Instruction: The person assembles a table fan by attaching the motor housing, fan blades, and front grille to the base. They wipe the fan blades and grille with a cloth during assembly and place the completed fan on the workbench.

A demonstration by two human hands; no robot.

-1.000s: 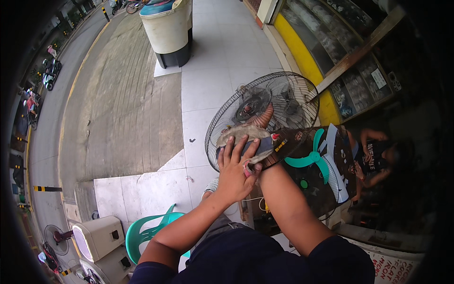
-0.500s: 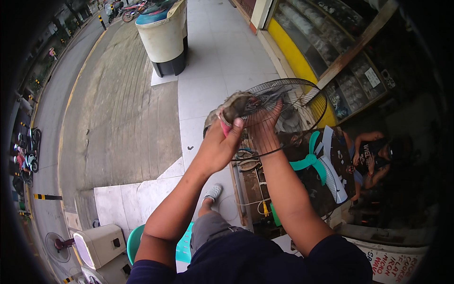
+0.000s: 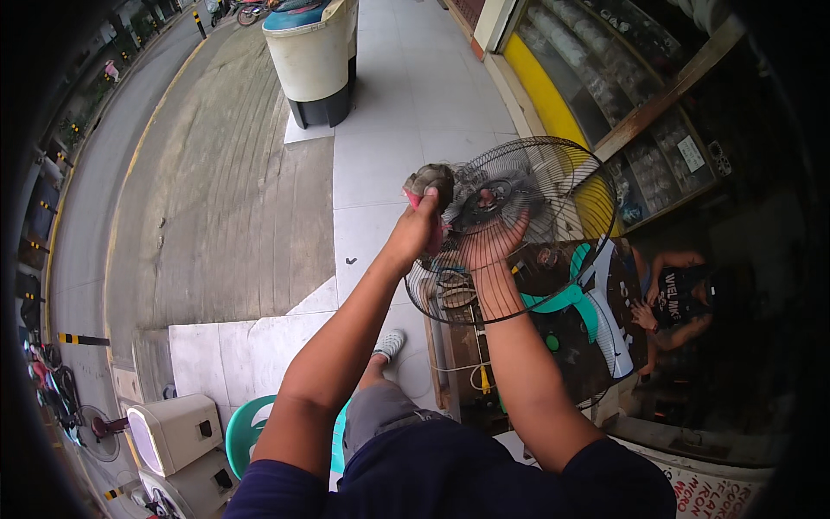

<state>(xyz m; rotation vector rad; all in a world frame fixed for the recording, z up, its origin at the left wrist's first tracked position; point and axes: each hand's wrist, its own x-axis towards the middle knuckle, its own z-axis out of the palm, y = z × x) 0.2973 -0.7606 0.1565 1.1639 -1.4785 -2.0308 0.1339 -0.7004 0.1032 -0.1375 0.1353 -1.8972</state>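
Note:
My left hand (image 3: 417,229) is closed around a bunched, dirty grey rag (image 3: 430,180) with a pink part below it. The rag is at the left rim of a round black wire fan guard (image 3: 596,186), which is tilted in front of me. My right hand (image 3: 491,244) supports the guard from behind, near its hub; its palm and fingers show through the wires. Greyish dust or fluff seems to cling to the wires around the hub. Beyond my right forearm, a teal fan blade (image 3: 566,298) lies on a dark, cluttered workbench (image 3: 571,350).
A person (image 3: 679,298) sits at the right beyond the bench. A white tub (image 3: 307,65) stands on the tiled walkway ahead. Glass display shelves (image 3: 657,164) line the right. A teal plastic chair (image 3: 245,432) and cream appliance housings (image 3: 177,437) stand at lower left, beside the road.
The fan guard has turned to face me more and now overlaps my right forearm. My left hand with the rag has moved up and slightly right. The whole view has shifted slightly.

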